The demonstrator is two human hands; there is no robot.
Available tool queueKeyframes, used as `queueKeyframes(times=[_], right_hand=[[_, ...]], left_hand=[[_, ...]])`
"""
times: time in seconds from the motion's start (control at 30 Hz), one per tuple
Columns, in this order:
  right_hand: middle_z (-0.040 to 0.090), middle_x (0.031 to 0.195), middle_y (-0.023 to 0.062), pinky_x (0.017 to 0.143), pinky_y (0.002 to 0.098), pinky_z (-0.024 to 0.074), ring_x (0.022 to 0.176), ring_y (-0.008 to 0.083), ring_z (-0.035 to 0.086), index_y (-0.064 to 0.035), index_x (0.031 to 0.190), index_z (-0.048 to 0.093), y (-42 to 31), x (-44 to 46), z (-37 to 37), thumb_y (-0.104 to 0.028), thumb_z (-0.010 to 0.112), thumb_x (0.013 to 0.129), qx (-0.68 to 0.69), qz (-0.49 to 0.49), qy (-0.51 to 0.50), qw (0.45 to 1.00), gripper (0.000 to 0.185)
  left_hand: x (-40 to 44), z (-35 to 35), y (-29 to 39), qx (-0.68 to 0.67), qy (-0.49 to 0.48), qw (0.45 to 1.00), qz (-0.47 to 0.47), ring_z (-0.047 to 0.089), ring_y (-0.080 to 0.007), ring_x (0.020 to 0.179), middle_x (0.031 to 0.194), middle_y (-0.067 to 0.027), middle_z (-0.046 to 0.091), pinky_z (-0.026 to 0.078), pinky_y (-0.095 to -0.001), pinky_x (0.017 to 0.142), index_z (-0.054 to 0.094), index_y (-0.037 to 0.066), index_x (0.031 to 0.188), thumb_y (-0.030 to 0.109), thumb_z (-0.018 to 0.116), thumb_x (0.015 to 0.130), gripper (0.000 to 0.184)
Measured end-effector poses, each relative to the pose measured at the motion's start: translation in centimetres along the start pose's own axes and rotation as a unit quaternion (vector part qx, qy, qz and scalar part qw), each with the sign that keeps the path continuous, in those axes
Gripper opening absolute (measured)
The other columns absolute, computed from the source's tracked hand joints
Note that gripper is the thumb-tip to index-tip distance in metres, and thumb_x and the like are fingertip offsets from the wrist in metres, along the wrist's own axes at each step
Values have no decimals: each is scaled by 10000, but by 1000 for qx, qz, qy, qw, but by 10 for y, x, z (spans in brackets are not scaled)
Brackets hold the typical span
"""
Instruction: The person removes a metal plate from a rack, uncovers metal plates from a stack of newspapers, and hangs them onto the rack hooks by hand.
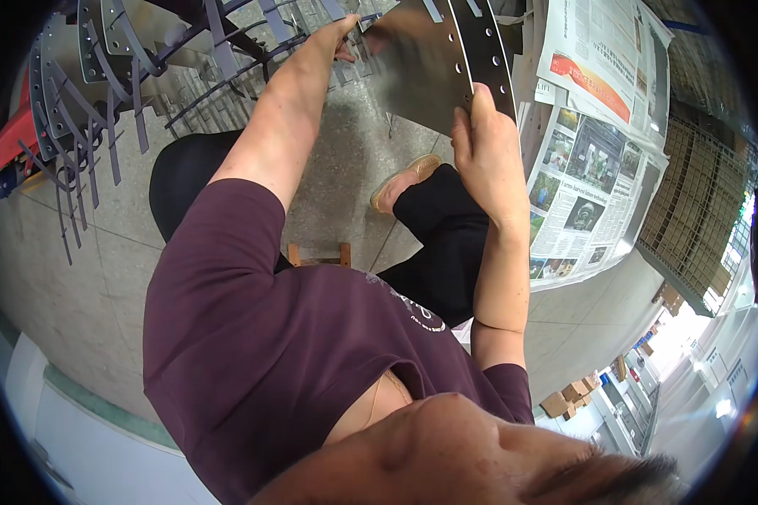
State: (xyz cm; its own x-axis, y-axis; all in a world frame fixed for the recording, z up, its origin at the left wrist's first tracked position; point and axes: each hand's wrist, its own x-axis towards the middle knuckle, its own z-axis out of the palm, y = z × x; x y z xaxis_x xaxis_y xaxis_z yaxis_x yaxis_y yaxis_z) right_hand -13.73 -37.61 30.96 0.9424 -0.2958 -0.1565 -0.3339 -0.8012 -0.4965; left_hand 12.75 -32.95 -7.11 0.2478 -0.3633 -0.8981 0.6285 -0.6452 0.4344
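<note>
A shiny dark metal plate [417, 63], with a row of holes along its right edge, is at the top centre. My left hand [338, 38] holds its left edge, thumb and fingers on either side. The lower right edge is in the closed grip of my right hand [488, 147]. Right against the plate's holed edge is a second dark holed strip [495, 59]. To the left of my left hand, a rack [227, 59] carries several hanging dark strips and holed plates.
Newspapers [594, 151] cover a surface to the right, beside a wire-mesh crate [691, 202]. A small wooden stool [318, 255] and a shoe [404, 181] show on the floor below the plate. Cardboard boxes [568, 400] lie at the lower right; something red [13, 139] stands far left.
</note>
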Motion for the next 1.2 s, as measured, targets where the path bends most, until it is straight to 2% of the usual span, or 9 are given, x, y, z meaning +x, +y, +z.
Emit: queueKeyframes(times=[0.13,0.23,0.43,0.5,0.63,0.73,0.83,1.0,1.2], right_hand=[[581,665,245,625,513,452,684,440,591,63,1034,461,-1,-1,0,-6,541,854,3,0,4,1000,209],[581,669,243,628,513,452,687,439,591,63,1037,460,-2,-1,1,-8,536,858,-8,-7,11,1000,207],[585,681,244,633,513,452,695,438,593,63,1044,461,-3,-1,0,-3,535,858,-13,2,3,1000,211],[585,679,245,634,514,451,696,438,593,60,1040,461,-3,-1,0,-2,536,859,-10,3,4,1000,206],[581,670,246,634,514,451,695,441,591,53,1033,463,-2,-1,0,-3,537,861,-10,2,8,1000,196],[579,665,247,630,517,451,688,444,589,46,1032,464,-3,-1,-2,-8,535,867,-3,3,7,1000,188],[581,667,248,623,519,450,680,444,590,38,1034,465,-3,0,-3,-18,533,874,3,5,6,1000,183],[586,670,245,616,520,450,671,438,593,28,1052,469,-1,-2,-1,-30,533,881,-1,2,17,1000,191],[560,659,230,589,499,413,657,431,569,11,1033,472,-1,-5,0,-24,535,889,36,-24,59,997,162]], left_hand=[[-26,12,4,11,69,997,-8,711,-244,676,904,-125,709,593,-334,553,635,97,1093,590,407,856,593],[41,0,-14,-24,17,1000,5,710,-242,668,880,-124,709,596,-342,573,637,73,1077,581,404,864,598],[51,-3,-19,-34,5,999,7,712,-236,669,847,-115,712,599,-344,586,643,54,1056,566,411,864,595],[37,-2,-15,-30,7,1000,5,715,-234,678,841,-112,714,601,-342,587,644,54,1056,566,417,859,594],[-57,10,8,-29,-17,999,23,716,-282,822,1036,-202,684,605,-374,654,558,17,1234,641,350,891,742],[-85,9,13,-80,-83,993,24,723,-255,783,944,-138,714,605,-350,633,614,27,1145,545,298,941,640],[-116,13,17,-140,-76,987,18,697,-215,595,857,-134,715,552,-301,461,630,8,1092,459,313,954,569],[-36,-17,3,-25,-252,966,60,713,-270,673,815,-177,708,601,-366,625,656,-26,1010,645,402,847,736],[-56,-8,2,-9,-124,992,31,709,-295,683,798,-216,693,601,-385,648,631,-61,1042,712,380,813,844]])
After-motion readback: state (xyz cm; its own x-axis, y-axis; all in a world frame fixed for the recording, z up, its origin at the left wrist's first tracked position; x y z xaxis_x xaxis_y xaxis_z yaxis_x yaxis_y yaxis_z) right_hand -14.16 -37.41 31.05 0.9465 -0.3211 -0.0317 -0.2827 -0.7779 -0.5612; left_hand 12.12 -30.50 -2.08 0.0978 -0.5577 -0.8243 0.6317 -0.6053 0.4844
